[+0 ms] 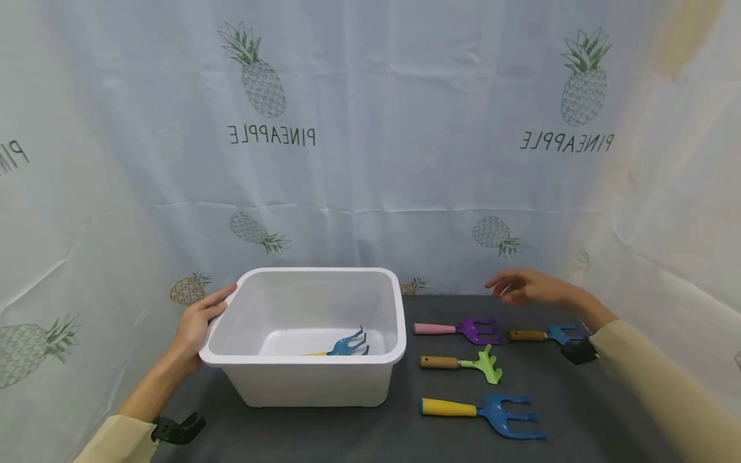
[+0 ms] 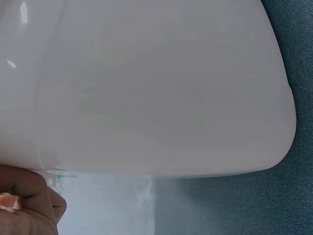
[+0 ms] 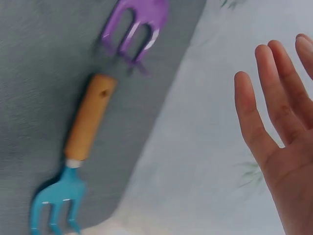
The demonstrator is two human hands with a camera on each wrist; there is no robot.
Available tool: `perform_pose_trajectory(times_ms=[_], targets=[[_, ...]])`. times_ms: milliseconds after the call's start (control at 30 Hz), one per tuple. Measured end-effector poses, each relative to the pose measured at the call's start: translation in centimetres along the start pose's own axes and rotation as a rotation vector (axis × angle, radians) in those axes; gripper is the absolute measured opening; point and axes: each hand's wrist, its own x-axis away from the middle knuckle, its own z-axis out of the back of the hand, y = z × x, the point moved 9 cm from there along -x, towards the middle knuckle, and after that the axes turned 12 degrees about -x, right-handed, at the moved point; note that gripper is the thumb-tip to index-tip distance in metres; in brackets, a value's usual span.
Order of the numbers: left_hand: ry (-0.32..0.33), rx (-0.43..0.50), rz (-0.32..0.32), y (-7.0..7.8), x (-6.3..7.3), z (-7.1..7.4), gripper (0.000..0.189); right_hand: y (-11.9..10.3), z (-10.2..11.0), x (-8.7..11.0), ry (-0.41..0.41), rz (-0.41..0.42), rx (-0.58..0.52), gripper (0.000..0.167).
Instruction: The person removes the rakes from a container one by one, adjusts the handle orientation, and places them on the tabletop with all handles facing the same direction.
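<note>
My left hand (image 1: 193, 328) grips the left rim of a white plastic basin (image 1: 307, 386), its fingers curled at the edge in the left wrist view. Inside the basin lies a blue hand fork (image 1: 345, 346) with a yellow handle, partly hidden by the front wall. Over the far right of the table hovers my right hand (image 1: 535, 289), holding nothing, fingers loosely extended. Nearest to it are a purple hand fork (image 1: 476, 330) with a pink handle and a blue fork with a wooden handle (image 3: 90, 117). Neither is touched.
Closer to the front lie a green hand rake (image 1: 489, 365) with a wooden handle and a larger blue fork with a yellow handle (image 1: 448, 408). A pineapple-print curtain (image 1: 370, 161) hangs behind the dark table (image 1: 347, 440) and along both sides.
</note>
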Motion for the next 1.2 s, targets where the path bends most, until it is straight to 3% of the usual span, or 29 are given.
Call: perform_pose_trajectory(times_ms=[233, 400, 633, 1200], targets=[[0.0, -0.004, -0.009, 0.0, -0.1, 0.0, 0.055, -5.2, -1.8, -2.2, -0.039, 0.077, 0.034, 0.039], [0.004, -0.001, -0.012, 0.1, -0.2, 0.0, 0.054, -7.7, -3.3, -3.4, -0.048, 0.096, 0.078, 0.041], [0.004, -0.007, -0.009, 0.0, -0.2, 0.0, 0.054, -9.7, -4.7, -4.9, -0.072, 0.136, 0.103, 0.042], [0.004, -0.003, -0.003, -0.1, -0.1, 0.0, 0.054, -15.1, -7.2, -8.0, -0.11, 0.223, 0.038, 0.05]])
